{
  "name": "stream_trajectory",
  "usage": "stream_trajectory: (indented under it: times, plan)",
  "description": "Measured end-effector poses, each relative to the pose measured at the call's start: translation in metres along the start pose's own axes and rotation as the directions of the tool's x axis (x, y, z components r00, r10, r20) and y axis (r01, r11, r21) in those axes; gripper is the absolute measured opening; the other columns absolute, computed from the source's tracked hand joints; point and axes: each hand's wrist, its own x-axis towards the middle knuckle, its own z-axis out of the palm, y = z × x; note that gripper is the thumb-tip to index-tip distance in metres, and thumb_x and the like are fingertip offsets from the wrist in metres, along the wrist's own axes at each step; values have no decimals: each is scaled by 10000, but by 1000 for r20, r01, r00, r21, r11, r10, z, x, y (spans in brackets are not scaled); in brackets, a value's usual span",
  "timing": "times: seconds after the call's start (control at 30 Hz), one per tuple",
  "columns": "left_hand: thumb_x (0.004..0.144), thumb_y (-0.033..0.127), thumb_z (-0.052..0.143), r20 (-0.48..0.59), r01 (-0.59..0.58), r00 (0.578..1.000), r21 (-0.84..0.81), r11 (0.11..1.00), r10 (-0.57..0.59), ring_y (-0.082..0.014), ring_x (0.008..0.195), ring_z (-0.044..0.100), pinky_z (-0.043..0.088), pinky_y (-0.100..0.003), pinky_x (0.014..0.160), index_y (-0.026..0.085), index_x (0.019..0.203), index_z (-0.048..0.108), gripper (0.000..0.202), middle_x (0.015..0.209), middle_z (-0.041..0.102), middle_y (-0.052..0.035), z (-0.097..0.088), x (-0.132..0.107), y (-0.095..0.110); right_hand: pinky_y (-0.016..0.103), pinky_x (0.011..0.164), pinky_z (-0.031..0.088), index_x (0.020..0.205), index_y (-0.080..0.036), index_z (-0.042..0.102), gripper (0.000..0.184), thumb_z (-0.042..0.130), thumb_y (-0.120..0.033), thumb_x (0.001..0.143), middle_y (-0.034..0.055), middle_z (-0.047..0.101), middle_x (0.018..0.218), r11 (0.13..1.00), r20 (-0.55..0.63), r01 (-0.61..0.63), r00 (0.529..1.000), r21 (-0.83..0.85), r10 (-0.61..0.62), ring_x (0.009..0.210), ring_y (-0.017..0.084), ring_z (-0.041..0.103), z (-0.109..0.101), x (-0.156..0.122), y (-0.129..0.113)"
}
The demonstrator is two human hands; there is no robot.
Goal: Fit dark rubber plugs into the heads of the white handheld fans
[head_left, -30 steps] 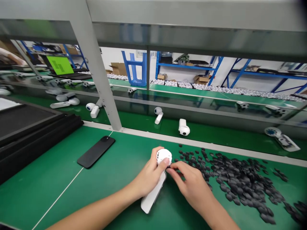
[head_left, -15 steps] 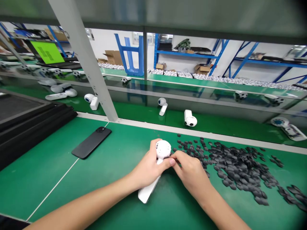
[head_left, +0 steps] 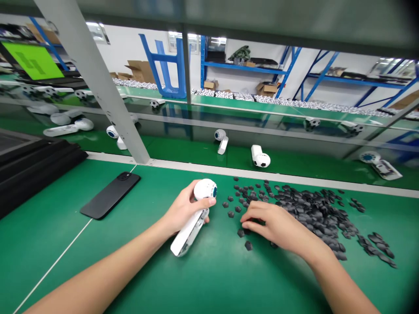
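White handheld fan sits in the left hand, which is closed around its neck, with the thumb just under the round head. The handle end touches the green bench. The right hand lies with bent fingers on the near edge of the heap of small black pieces; whether it pinches one, I cannot tell. A black phone lies well apart at the left.

The head camera looks forward and down, seemingly close over the green bench.
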Motion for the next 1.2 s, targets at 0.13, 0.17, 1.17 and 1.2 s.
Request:
stream_trajectory:
  times: [0.13,0.17,1.17,1.2]
  plan:
    - [858,428,801,-28,-47,998,18,999,47,-150,564,687,585,-314,534,209,1182,530,476,1072,652,-59,-6,2,3,290,737,475,1067,-292,706,126,706,-371,969,7,697,1044,998,61,-49,997,-36,51,915,209,659,6,0,-10]
    - [856,425,803,-28,-49,998,19,999,49,-150,566,686,589,-317,535,207,1180,534,474,1065,648,-57,-6,2,3,286,728,468,1031,-279,696,104,714,-354,961,8,696,1029,998,70,-51,996,-32,53,909,208,653,8,1,-12]
    - [849,412,748,103,-265,957,693,670,272,-266,990,661,537,-382,813,334,1481,279,790,1309,555,-82,34,-39,18,252,592,576,781,-206,735,243,801,-428,854,19,763,711,636,-259,-22,902,771,346,645,183,725,33,15,-65]
    - [838,466,760,96,-254,959,701,666,265,-265,976,662,538,-384,803,343,1485,269,822,1304,556,-78,35,-39,17,246,566,555,762,-208,728,244,812,-423,842,14,754,695,639,-261,-29,898,769,355,623,175,707,33,15,-65]
